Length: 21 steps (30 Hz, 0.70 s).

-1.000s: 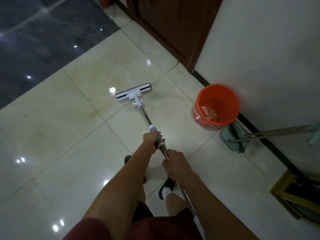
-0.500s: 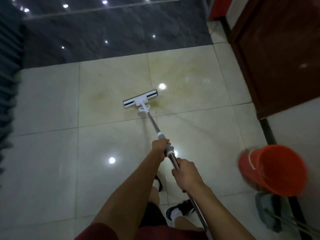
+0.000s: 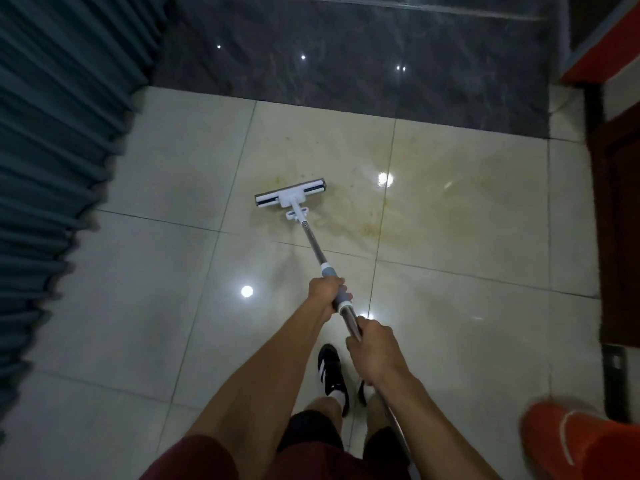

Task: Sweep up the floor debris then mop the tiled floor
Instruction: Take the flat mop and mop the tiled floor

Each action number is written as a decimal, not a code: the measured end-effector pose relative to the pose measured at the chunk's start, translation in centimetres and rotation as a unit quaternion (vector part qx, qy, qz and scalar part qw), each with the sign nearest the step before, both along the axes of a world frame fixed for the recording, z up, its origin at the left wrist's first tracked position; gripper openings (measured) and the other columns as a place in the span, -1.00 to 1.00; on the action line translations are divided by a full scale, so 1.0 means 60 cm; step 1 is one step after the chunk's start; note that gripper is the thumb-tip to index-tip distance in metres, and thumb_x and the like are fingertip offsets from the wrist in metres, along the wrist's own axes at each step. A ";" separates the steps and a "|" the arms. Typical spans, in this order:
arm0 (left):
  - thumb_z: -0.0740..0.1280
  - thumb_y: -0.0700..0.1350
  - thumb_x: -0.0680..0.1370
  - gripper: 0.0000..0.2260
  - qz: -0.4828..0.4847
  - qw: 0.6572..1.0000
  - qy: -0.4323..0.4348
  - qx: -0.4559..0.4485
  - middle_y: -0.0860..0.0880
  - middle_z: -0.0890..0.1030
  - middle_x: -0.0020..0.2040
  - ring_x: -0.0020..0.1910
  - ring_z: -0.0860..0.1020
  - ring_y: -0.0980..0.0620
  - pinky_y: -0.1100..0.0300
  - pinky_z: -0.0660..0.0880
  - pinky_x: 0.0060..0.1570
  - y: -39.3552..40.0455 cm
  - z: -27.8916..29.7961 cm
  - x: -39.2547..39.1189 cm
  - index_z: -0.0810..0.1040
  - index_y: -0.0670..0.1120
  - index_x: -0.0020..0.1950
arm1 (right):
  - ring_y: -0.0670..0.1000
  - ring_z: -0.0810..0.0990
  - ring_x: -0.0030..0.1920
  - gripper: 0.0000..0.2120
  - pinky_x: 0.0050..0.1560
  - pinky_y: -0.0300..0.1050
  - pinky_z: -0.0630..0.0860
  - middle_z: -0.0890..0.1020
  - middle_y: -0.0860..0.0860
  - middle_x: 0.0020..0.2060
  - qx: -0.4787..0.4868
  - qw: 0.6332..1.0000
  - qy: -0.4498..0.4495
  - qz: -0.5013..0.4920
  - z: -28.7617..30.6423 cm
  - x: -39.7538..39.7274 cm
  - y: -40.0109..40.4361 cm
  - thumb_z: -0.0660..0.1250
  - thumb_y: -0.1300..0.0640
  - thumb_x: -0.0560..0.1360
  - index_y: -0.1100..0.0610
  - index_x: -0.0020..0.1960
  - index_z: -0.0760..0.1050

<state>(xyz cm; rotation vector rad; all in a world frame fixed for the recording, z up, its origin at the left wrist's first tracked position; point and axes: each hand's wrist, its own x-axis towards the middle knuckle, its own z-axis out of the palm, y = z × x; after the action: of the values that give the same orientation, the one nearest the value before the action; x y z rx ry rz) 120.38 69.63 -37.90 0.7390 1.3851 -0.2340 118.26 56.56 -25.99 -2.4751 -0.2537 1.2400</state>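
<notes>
Glossy cream tiles point(image 3: 145, 327) are spreading out under me, meeting a band of dark marbled floor point(image 3: 363, 64) far ahead of my hands, with ceiling lights glinting off both. I'm holding the mop pole point(image 3: 313, 245) in both fists: my left hand point(image 3: 325, 292) is wrapping round the grey grip sleeve point(image 3: 334, 284) further down the pole, and my right hand point(image 3: 372, 351) is clamping the bare metal just behind it, closer to my body. Out beyond my left hand, the flat mop head point(image 3: 291, 196) is lying across the tile, angled slightly, right at the near-left edge of a yellowish stain point(image 3: 398, 209) that is smearing away to the right of it. Pleated blue curtain point(image 3: 52, 150) is hanging well off to my left, a dark wooden door point(image 3: 616, 220) is standing off to my right, and an orange bucket point(image 3: 581, 441) is sitting low beside my right forearm. No loose debris is showing, so I'm judging the sweeping done and the mopping under way. Next, I'm thinking, the head needs dragging rightward through that stain with steady downward pressure, both grips staying firm, feet kept clear of the wet patch.
</notes>
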 end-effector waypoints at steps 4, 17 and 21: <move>0.32 -0.33 0.61 -0.95 0.032 0.999 0.009 0.001 -0.19 0.54 -0.22 -0.35 0.52 -0.15 -0.03 0.54 -0.31 0.057 -0.011 0.049 0.47 -0.31 0.00 | 0.05 0.60 -0.18 -0.80 -0.12 -0.06 0.61 0.56 0.03 -0.15 -0.015 0.999 -0.003 0.035 -0.018 0.059 0.062 0.22 0.17 0.59 0.10 0.19 0.49; 0.34 -0.31 0.59 -0.88 0.130 0.991 0.029 -0.031 -0.24 0.59 -0.13 -0.30 0.57 -0.17 -0.04 0.56 -0.27 0.211 -0.056 0.236 0.48 -0.32 0.10 | -0.19 0.43 -0.38 -0.73 -0.42 -0.30 0.34 0.44 -0.14 -0.33 -0.052 0.994 -0.022 0.096 -0.072 0.274 0.226 0.19 0.18 0.61 -0.01 0.29 0.42; 0.33 -0.32 0.59 -0.87 0.143 0.989 0.023 -0.028 -0.23 0.57 -0.13 -0.29 0.55 -0.16 -0.03 0.54 -0.27 0.285 -0.065 0.279 0.49 -0.31 0.12 | -0.12 0.47 -0.31 -0.68 -0.41 -0.33 0.31 0.51 -0.08 -0.22 -0.024 0.991 0.006 0.128 -0.072 0.327 0.299 0.20 0.18 0.63 0.02 0.37 0.36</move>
<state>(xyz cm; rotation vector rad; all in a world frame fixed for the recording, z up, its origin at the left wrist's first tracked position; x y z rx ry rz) 137.12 86.71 -41.81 0.4822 1.5039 -0.0636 137.90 74.49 -30.32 -2.5350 -0.5609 1.3750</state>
